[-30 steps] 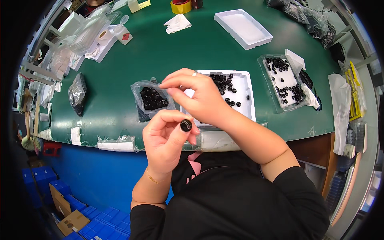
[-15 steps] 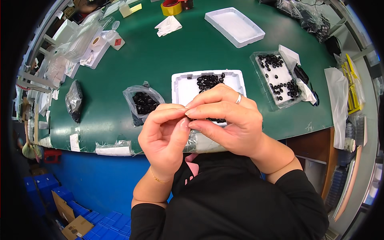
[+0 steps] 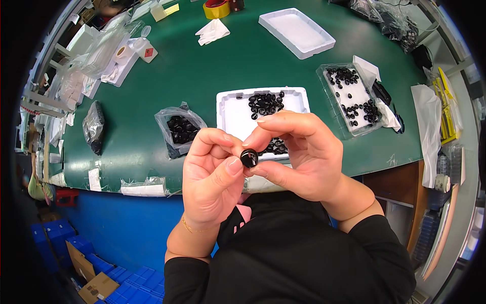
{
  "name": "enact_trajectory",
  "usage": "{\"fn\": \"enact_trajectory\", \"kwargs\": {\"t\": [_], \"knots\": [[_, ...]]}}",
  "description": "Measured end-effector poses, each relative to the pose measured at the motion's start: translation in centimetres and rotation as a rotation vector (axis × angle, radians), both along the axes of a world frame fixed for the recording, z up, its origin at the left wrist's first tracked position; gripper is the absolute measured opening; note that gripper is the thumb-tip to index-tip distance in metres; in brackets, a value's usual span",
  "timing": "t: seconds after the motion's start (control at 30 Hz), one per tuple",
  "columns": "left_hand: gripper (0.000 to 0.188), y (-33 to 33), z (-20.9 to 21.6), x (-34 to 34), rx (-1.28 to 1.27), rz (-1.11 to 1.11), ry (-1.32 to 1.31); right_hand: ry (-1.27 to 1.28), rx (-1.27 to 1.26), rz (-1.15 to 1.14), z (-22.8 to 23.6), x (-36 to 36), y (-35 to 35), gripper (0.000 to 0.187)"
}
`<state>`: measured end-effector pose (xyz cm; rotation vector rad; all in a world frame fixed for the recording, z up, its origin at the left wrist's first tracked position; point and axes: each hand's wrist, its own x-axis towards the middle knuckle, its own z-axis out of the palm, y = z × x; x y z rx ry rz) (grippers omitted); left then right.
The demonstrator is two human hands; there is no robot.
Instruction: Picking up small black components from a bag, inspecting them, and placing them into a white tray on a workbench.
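Between my two hands is a small glossy black round cap-like piece (image 3: 249, 158). My left hand (image 3: 212, 169) pinches it with thumb and forefinger from the left. The thumb and fingertips of my right hand (image 3: 304, 157) close on its right side. Behind the hands lies a white foam tray (image 3: 230, 114) holding a heap of similar black pieces (image 3: 265, 103); my hands hide part of the tray. Left of it, a clear plastic bag (image 3: 161, 120) stands open, full of black pieces.
At right is a clear plastic tray (image 3: 329, 101) with black pieces on a white liner. Farther back lie a white tray (image 3: 298, 31), a white glove (image 3: 212, 31) and a roll of yellow tape (image 3: 216, 9). A filled plastic bag (image 3: 94, 126) sits at left.
My fingers have spread apart somewhat, and the black piece they covered now shows between the fingertips. My right hand has opened wider and shifted slightly right.
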<state>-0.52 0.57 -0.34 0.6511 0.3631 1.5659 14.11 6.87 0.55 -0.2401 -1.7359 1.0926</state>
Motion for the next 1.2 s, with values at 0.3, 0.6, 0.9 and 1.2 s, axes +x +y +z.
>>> {"fn": "enact_trajectory", "kwargs": {"t": [0.3,0.6,0.9,1.2], "knots": [[0.019,0.0,-0.06,0.1,-0.015,0.003,-0.008,0.052,-0.05,0.062,-0.14,-0.13,-0.1,0.05],[0.016,0.05,0.01,0.24,-0.007,0.127,0.103,0.072,-0.12,0.098,-0.44,-0.17,0.03,0.049],[0.016,0.2,-0.06,0.17,0.023,0.103,0.09,0.066,-0.112,0.088,-0.38,-0.12,0.12,0.048],[0.018,0.09,0.09,0.05,-0.062,0.004,-0.017,-0.031,0.057,-0.019,0.02,0.04,0.18,0.048]]}}
